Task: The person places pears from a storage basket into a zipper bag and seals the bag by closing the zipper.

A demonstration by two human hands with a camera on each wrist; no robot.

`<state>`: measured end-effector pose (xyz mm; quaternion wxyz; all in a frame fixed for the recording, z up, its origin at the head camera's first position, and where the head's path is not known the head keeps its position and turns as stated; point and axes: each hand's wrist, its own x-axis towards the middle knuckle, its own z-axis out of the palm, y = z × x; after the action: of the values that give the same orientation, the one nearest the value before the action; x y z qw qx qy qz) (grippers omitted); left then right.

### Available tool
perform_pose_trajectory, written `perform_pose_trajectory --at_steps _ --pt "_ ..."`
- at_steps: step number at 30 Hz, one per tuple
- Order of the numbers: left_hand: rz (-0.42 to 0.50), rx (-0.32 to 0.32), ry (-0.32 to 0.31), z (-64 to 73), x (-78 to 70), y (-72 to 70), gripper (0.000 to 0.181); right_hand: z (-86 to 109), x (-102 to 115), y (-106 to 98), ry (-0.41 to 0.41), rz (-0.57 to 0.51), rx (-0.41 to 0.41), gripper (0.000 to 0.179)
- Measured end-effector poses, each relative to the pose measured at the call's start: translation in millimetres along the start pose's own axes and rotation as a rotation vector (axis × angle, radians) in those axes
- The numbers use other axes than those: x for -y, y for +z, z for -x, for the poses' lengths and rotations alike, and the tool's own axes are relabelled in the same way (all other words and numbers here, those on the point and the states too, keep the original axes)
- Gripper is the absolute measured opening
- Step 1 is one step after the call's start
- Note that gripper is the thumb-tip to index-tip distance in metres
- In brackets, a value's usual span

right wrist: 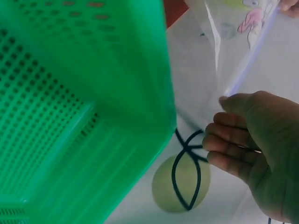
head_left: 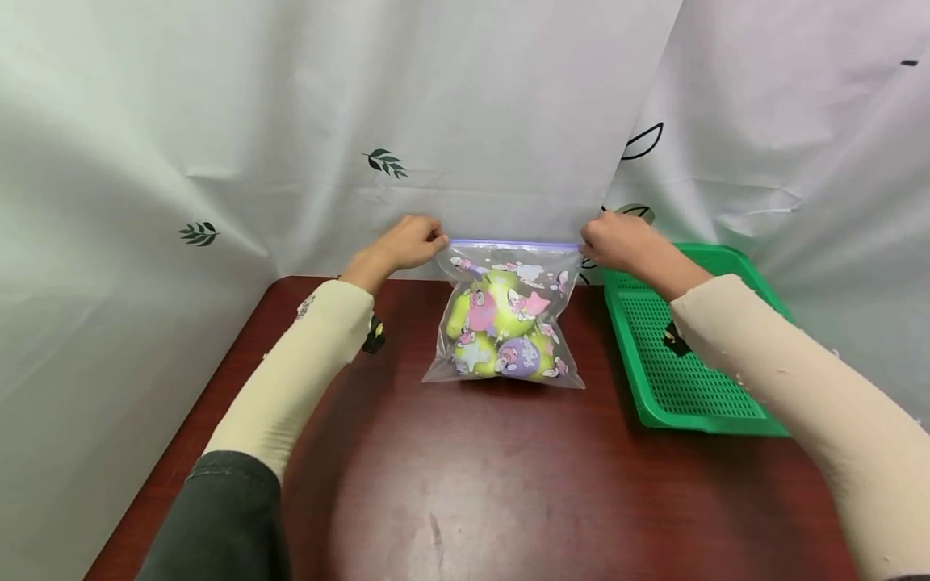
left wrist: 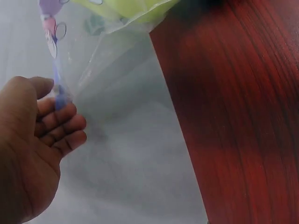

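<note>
A clear zip bag (head_left: 516, 245) printed with cartoon figures hangs upright at the back of the table, its purple zip strip running straight across the top. Several round yellow-green fruits (head_left: 508, 311) show through the plastic, grouped in its lower part. My left hand (head_left: 408, 242) pinches the top left corner between thumb and fingers. At the opposite corner, my right hand (head_left: 619, 239) pinches the other end of the strip. Both wrist views show the bag's edge between thumb and forefinger, with the remaining fingers of the left hand (left wrist: 49, 130) and right hand (right wrist: 257, 140) loosely curled.
A green plastic basket (head_left: 639, 395) with a perforated bottom stands on the right, beneath my right forearm. The dark red wooden table (head_left: 465, 484) extends toward me. White curtain sheeting (head_left: 479, 121) with leaf prints hangs behind and along both sides.
</note>
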<state>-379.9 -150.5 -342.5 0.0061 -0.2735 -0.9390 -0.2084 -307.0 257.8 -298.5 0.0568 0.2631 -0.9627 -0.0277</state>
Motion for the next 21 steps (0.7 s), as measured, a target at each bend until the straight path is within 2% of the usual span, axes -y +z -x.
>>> perform_pose_trajectory --at_steps 2,4,9,12,15,16,21 --pt "-0.02 -0.007 -0.01 1.1 -0.6 0.3 0.033 -4.5 7.0 -0.3 0.023 0.04 -0.006 0.032" --pt "-0.032 -0.031 -0.017 2.8 -0.1 0.3 0.031 -1.7 23.7 -11.1 0.049 0.026 -0.003 0.028" --pt "-0.05 -0.083 -0.001 9.8 -4.5 -2.7 0.031 -1.5 39.7 -16.1 0.077 0.026 -0.017 0.019" --pt "-0.044 -0.061 0.007 20.7 -21.3 -8.9 0.033 -1.3 43.3 -14.6 0.09 0.021 -0.012 0.019" --pt "-0.041 -0.041 0.019 30.7 -38.0 -11.2 0.034 1.8 45.3 -14.4 0.092 -0.019 -0.009 0.019" --pt "-0.013 -0.034 0.046 30.2 -34.8 -9.1 0.037 3.8 46.2 -14.4 0.094 -0.038 -0.009 0.019" --pt "-0.01 -0.037 0.097 41.3 -44.5 3.5 0.038 19.2 57.2 -14.7 0.077 -0.205 0.001 0.027"
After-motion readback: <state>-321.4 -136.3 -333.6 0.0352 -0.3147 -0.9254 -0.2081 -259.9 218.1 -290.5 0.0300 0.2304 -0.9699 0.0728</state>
